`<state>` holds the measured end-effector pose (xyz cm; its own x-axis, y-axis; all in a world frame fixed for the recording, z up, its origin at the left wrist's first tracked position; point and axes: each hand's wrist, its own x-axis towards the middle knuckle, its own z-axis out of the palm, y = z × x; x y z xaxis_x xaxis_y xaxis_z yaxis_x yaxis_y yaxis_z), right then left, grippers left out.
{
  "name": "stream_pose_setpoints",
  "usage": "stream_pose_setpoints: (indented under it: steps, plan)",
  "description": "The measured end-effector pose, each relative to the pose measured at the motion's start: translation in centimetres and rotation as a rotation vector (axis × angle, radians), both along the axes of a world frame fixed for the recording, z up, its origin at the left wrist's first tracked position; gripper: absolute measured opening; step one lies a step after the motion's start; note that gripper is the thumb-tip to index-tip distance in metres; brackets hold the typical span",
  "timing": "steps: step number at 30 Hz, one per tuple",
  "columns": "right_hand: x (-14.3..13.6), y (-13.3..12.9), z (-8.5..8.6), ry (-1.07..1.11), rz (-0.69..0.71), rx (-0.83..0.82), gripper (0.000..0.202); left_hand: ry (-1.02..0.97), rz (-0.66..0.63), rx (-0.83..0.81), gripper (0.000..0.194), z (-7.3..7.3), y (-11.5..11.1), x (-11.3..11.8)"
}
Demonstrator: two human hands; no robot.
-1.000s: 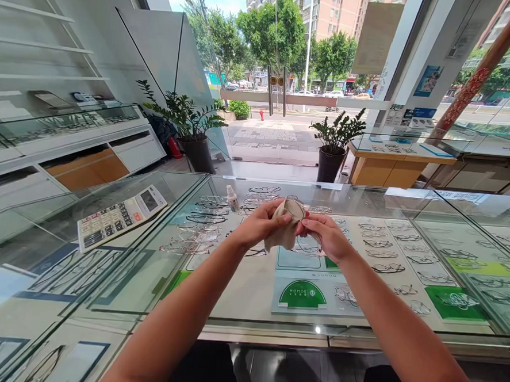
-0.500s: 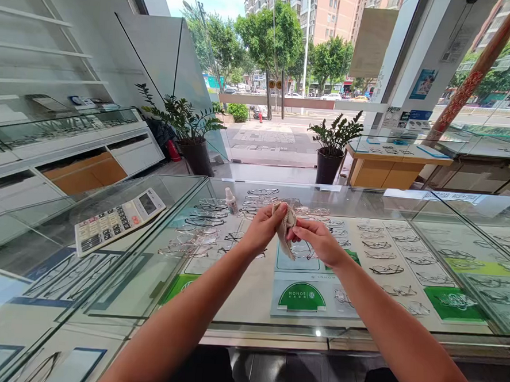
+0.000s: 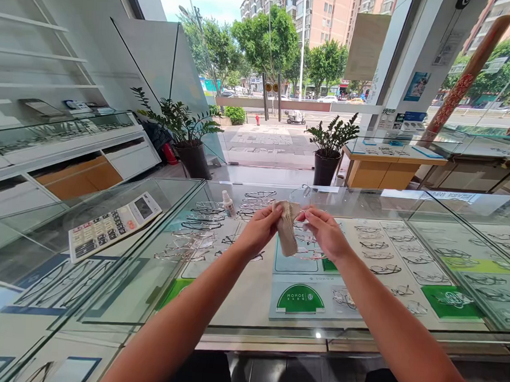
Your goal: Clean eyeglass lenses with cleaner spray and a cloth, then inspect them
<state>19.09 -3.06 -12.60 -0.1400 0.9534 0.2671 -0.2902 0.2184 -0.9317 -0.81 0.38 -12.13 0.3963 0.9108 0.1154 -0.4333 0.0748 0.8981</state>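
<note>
My left hand [image 3: 262,226] is closed on a beige wiping cloth [image 3: 287,239], which hangs down between my hands over the glass counter. My right hand [image 3: 324,232], fingers pinched, holds a pair of thin-rimmed eyeglasses [image 3: 300,192] whose lenses show faintly just above the cloth. Part of the eyeglasses is hidden behind the fingers and cloth. Beyond my left hand, a small white spray bottle [image 3: 227,204] stands upright on the counter.
The glass display counter [image 3: 247,323] holds rows of eyeglasses [image 3: 381,253] and a green sign [image 3: 301,299]. A large calculator [image 3: 114,225] lies at the left. Two potted plants [image 3: 325,166] stand beyond, near the glass doors.
My hands have drawn slightly apart. The cloth, bunched around a lens before, now hangs longer from my left hand, and the eyeglasses show above it.
</note>
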Motion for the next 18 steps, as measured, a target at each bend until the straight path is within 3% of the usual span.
stream_pose_setpoints:
  steps: [9, 18]
  plan:
    - [0.69, 0.51, 0.13, 0.143, -0.023, -0.008, 0.026, 0.156, -0.139, 0.045, 0.051, 0.38, -0.65, -0.08]
    - [0.38, 0.06, 0.46, 0.122, -0.003, -0.044, 0.032, 0.308, -0.242, 0.172, 0.053, -0.17, -0.88, 0.05]
